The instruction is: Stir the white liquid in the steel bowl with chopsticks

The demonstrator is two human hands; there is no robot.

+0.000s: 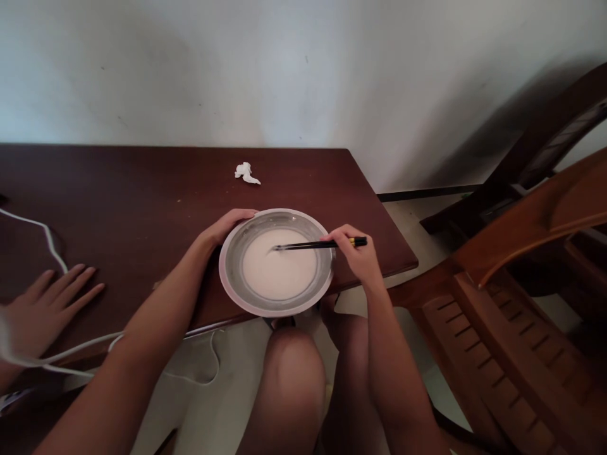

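A metal bowl (231,273) with a pale rim sits at the near edge of a dark wooden table (142,202). It holds a white liquid batter (279,268). My left hand (228,224) grips the bowl's far left rim, fingers curled over it. Pinched in my right hand (353,253), black chopsticks (308,245) reach with their tips into the white liquid near the bowl's middle.
A crumpled white tissue (246,172) lies on the table behind the bowl. Another person's hand (45,306) rests flat at the left edge, beside a white cable (50,243). Wooden chairs (521,272) stand to the right. My knees (294,373) are below the table edge.
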